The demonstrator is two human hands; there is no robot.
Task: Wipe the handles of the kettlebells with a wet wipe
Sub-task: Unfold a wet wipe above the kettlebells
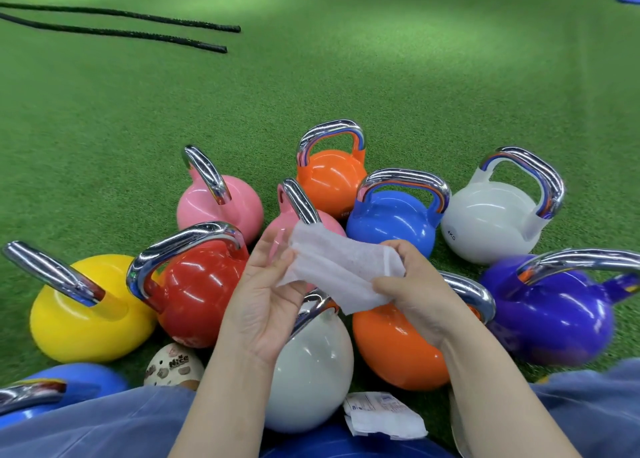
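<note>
Both hands hold a white wet wipe (341,267) stretched between them above the kettlebells. My left hand (266,291) pinches its left edge. My right hand (412,284) grips its right end with curled fingers. Several kettlebells with chrome handles stand clustered on the turf: a grey one (308,371) directly under the hands, an orange one (398,350) to its right, a red one (197,291), a yellow one (86,312), two pink ones (221,205), a blue one (391,222), a white one (485,222) and a purple one (554,308). The wipe touches no handle.
An opened wipe packet (381,414) lies on the turf by my knees. A beige clog (173,367) sits near the red kettlebell. Two black battle rope ends (173,30) lie far left on the green turf (381,87). Another blue kettlebell (45,388) is at bottom left.
</note>
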